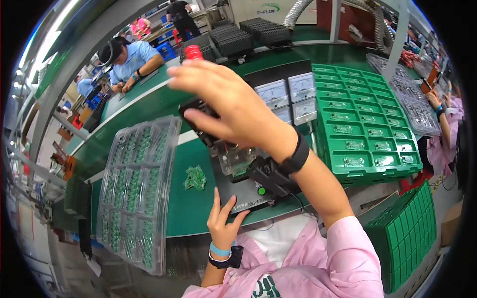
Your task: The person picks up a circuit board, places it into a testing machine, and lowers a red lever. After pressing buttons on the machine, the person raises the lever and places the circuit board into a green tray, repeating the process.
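My right hand [238, 102] is raised over a black bench fixture [233, 161], its fingers stretched out and the thumb apart. Just beyond its fingertips shows a red knob [193, 52]; whether they touch it I cannot tell. My left hand [223, 223] has its fingers spread, the tips at the front left edge of the fixture's dark base plate [251, 198]. A green button [261, 190] is on that plate. Left of the fixture lies a small pile of green circuit boards [195, 178] on the green bench. My right forearm and hand hide part of the fixture.
A clear compartment tray [172, 144] of circuit boards stands at left. Panel meters [302, 87] stand behind the fixture; a green tray [382, 172] with boards is right of them. Green trays [402, 233] are at lower right. Black racks [231, 39] stand behind. Co-workers [131, 64] sit nearby.
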`<state>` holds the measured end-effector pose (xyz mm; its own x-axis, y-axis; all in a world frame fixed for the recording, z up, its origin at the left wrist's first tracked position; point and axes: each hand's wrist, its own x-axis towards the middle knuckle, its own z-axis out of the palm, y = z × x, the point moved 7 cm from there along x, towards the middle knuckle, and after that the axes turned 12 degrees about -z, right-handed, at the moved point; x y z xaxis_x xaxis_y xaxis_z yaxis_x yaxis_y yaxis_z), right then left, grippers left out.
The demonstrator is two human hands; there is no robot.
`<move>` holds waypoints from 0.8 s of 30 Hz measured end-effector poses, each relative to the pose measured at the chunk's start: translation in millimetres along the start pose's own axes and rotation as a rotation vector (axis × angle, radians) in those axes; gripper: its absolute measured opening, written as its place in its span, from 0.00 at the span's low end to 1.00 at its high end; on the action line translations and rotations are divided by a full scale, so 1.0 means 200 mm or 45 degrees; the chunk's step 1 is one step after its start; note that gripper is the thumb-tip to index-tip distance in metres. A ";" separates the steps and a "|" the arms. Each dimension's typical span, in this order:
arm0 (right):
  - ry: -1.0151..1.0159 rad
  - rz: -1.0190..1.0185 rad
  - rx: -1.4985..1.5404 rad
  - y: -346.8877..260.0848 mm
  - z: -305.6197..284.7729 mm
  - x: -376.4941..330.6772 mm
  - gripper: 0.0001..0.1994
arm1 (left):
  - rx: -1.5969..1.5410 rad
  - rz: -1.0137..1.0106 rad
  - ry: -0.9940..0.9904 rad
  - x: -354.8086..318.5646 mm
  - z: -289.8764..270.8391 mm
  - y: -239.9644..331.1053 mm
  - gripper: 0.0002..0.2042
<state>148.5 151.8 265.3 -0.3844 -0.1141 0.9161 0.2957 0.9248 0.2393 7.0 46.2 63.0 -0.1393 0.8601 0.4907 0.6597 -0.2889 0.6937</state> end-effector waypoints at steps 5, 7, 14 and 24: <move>0.214 0.675 0.099 -0.01 -0.11 -0.29 0.15 | -0.071 -0.237 -0.365 0.15 -0.20 -0.17 0.15; -0.001 1.045 0.087 -0.02 -0.13 -0.55 0.10 | 0.201 -0.266 -0.440 0.25 -0.27 -0.24 0.12; -0.503 1.299 0.484 -0.14 0.10 -0.82 0.09 | 0.649 0.320 -0.565 0.51 -0.19 -0.23 0.10; -0.499 1.438 0.412 -0.10 0.09 -0.82 0.14 | 0.417 0.103 -0.519 0.51 -0.26 -0.14 0.12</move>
<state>189.9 159.4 104.0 -0.3067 0.8701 0.3858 0.4235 0.4877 -0.7634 -64.4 119.9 119.9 0.1772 0.9529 0.2461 0.8617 -0.2711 0.4289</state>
